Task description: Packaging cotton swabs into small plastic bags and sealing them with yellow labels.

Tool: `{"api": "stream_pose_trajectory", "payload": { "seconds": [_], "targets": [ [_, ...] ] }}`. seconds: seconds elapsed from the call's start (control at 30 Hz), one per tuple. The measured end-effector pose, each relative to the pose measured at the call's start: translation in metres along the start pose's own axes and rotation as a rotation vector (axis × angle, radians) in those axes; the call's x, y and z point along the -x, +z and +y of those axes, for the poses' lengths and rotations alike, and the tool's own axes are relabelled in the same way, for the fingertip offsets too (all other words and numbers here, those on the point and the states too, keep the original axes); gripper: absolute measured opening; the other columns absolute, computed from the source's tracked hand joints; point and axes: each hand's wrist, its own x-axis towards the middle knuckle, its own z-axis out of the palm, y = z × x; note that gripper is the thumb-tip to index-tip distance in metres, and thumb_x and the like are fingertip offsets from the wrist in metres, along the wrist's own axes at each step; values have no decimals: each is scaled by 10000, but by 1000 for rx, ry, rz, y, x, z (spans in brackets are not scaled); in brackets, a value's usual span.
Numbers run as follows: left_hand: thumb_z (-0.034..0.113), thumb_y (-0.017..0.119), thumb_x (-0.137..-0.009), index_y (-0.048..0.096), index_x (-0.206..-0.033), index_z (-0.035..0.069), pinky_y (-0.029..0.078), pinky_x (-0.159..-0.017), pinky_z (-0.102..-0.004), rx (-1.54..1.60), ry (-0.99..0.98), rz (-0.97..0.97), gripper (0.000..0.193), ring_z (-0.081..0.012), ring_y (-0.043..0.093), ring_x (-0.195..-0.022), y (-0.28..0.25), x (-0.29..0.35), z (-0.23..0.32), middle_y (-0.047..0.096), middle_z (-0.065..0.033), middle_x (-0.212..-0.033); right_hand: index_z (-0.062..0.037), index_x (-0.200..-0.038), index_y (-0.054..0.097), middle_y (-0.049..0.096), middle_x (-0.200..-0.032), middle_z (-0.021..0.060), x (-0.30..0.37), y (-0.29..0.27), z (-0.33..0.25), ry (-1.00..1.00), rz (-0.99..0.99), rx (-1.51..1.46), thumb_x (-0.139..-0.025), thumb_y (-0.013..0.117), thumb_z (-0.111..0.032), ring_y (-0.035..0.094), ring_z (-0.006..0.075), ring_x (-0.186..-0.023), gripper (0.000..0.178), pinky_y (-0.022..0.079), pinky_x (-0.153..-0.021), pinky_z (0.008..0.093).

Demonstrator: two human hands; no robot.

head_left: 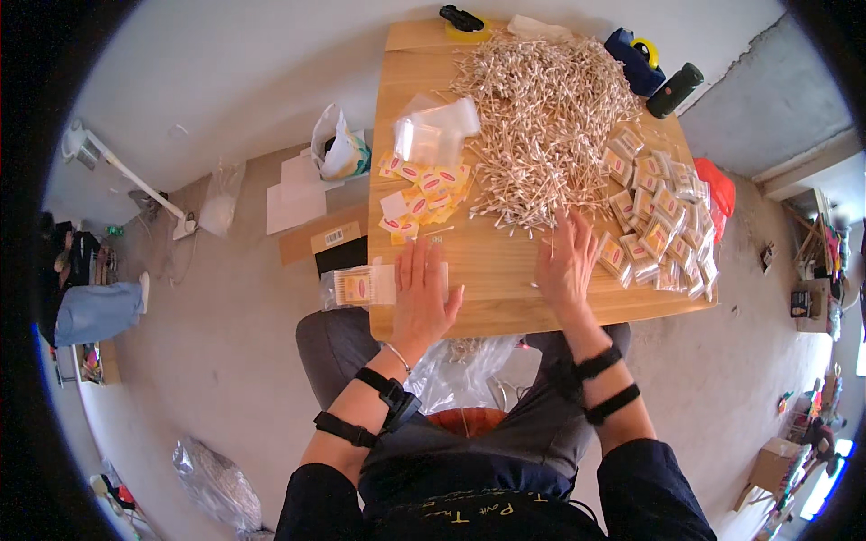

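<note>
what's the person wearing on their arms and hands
Both hands are bare, no gloves. The left hand has a thin silver bangle at the wrist; the right hand has none. Each forearm carries two black straps, the left pair joined by a small black device. Dark sleeves are pushed up near the elbows.

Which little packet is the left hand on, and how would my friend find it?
Start at the wooden table and go to its near left corner. There the left hand lies flat on a clear packet with a yellow label, which juts over the table's edge. Unlike the filled packets heaped on the right, it lies alone.
</note>
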Motion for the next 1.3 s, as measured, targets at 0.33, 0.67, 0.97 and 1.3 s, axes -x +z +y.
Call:
{"api": "stream_pose_trajectory", "payload": {
  "seconds": [0.33,0.67,0.97,1.3],
  "targets": [
    [90,554,-893,497,-1325,8,336,-1078,-470,-18,-28,64,444,-372,430,-1261,5,-30,-16,510,-183,-1313,-39,-1036,654,560,-1035,155,68,-2,2,130,-181,-222,-788,617,-24,522,369,-996,251,427,-913,446],
    [59,638,-835,630,-947,73,426,-868,-446,122,118,41,112,-326,528,-934,0,7,-18,562,-100,-921,-56,-964,659,589,-1027,160,46,51,-52,-55,-221,-509,-776,632,1,552,353,-994,199,468,-872,416],
    [74,627,-857,592,-1223,88,403,-990,-438,85,150,-13,368,-320,492,-1159,-11,15,-10,536,-112,-1217,-62,-897,665,567,-1006,129,11,9,15,103,20,1,-770,681,-79,536,340,-985,130,472,-831,431],
    [95,611,-886,606,-1231,88,360,-1059,-450,20,167,-66,345,-307,448,-1269,-9,17,-14,514,-102,-1339,-72,-934,667,542,-1035,98,-2,15,18,32,-214,60,-784,684,-125,512,319,-1060,160,446,-859,419]
  ]
}}
